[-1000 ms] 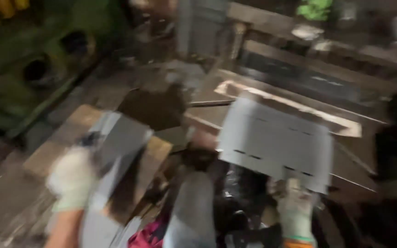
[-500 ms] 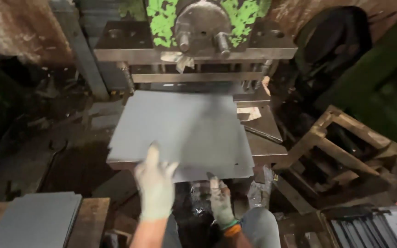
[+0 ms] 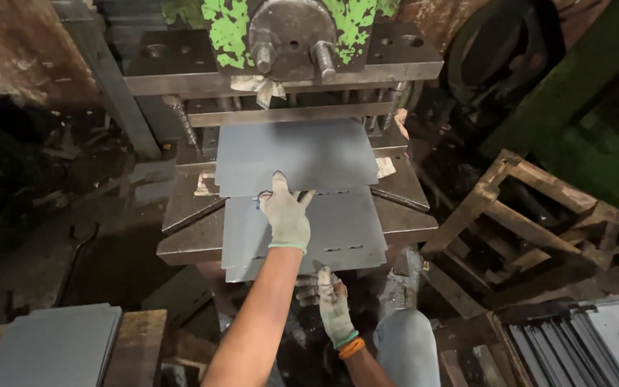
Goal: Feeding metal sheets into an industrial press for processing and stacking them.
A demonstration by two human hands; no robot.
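While left hand (image 3: pixel 286 217) presses upper sheet (image 3: pixel 296 154) — right hand (image 3: pixel 334 308) below

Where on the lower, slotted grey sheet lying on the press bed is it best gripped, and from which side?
Probably the near edge of the slotted sheet, from the person's side. That edge overhangs the press bed, leaving room underneath, where the right hand sits. The far part lies under the upper sheet and left hand.

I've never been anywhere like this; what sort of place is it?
Most likely a metal stamping workshop. A heavy press with chipped green paint stands over a steel bed, gloved hands lay grey metal sheets under it, and stacks of similar sheets wait on wooden stands beside worn pallets.
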